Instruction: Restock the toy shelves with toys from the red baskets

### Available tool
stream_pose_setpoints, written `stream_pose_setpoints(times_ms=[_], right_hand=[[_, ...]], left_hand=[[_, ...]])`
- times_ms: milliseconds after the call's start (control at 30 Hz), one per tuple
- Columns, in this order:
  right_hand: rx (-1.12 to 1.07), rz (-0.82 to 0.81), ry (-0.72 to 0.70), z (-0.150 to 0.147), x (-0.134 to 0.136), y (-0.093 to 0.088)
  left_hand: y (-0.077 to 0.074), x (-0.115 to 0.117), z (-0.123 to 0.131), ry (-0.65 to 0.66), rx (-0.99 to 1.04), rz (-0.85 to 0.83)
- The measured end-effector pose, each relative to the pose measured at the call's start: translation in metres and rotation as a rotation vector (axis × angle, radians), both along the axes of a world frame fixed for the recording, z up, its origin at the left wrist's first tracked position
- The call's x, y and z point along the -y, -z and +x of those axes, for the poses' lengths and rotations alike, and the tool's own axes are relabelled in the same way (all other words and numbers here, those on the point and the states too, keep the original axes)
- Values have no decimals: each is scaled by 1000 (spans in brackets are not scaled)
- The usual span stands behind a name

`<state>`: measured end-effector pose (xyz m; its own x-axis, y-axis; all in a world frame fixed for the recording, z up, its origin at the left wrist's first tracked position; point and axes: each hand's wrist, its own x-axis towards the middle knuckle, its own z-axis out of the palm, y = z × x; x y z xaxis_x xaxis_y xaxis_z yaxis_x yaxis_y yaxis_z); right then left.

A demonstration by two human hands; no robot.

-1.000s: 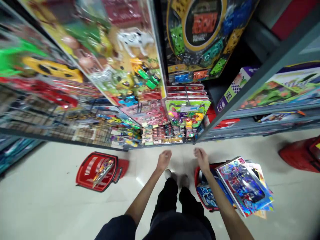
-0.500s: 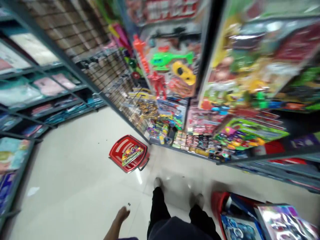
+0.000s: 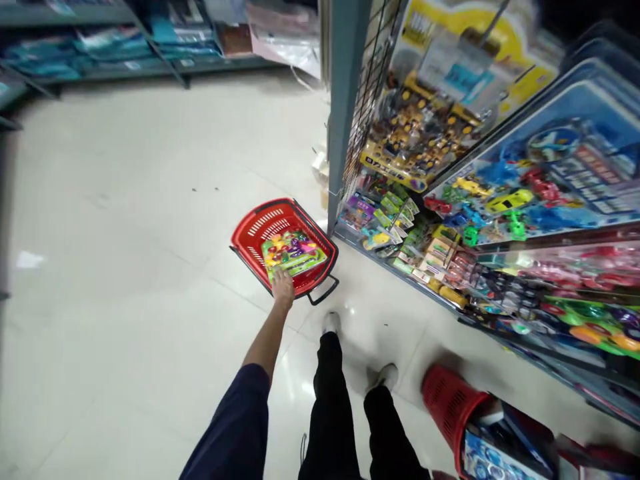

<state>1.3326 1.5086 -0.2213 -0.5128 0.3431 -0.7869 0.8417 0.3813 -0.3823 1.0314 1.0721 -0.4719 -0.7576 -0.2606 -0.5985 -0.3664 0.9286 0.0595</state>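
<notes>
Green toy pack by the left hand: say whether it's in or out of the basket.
In: the green toy pack lies inside the red basket, whose sides surround it; the left hand is at the pack's edge.

A plain dark navy sleeve (image 3: 230,420) ends around the elbow, leaving the forearm (image 3: 266,338) and left hand (image 3: 283,288) bare. Long black trousers (image 3: 331,407) run down to pale greyish shoes (image 3: 331,323), and a thin dark cord (image 3: 303,448) shows beside one trouser leg.
</notes>
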Motion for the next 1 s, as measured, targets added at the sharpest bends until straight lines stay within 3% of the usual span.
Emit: stream_pose_setpoints(times_ms=[67,133,200,267,333,433,533,600,667,733,833,933,1000], right_hand=[[11,13,-8,-33,36,39],[26,22,-10,-67,74,73],[37,20,-10,-91,103,92],[32,12,-13,-94,113,91],[-1,-6,-27,-72,99,69],[-55,-15,-17,-12,55,17],[-71,-61,37,41,24,-21],[-99,-133,35,50,22,-26],[-172,-207,-11,34,39,-24],[-302,-281,-83,2,70,-26],[-557,-405,-236,-42,124,-58],[-832,-454,-465,-55,148,-111],[-1026,-439,-517,-40,137,-144]], left_hand=[[15,17,-11,38,29,-10],[17,35,-19,90,50,0],[7,51,-28,151,39,16],[-13,66,-40,205,-6,16],[-41,82,-55,246,-69,2],[-98,105,-77,276,-165,-56],[-173,116,-81,268,-310,-197],[-234,110,-66,281,-397,-248],[-300,89,-34,303,-475,-215],[-366,53,11,290,-595,-143],[-451,-24,89,204,-755,-34],[-509,-115,166,114,-771,-13],[-534,-177,211,76,-725,-5]])
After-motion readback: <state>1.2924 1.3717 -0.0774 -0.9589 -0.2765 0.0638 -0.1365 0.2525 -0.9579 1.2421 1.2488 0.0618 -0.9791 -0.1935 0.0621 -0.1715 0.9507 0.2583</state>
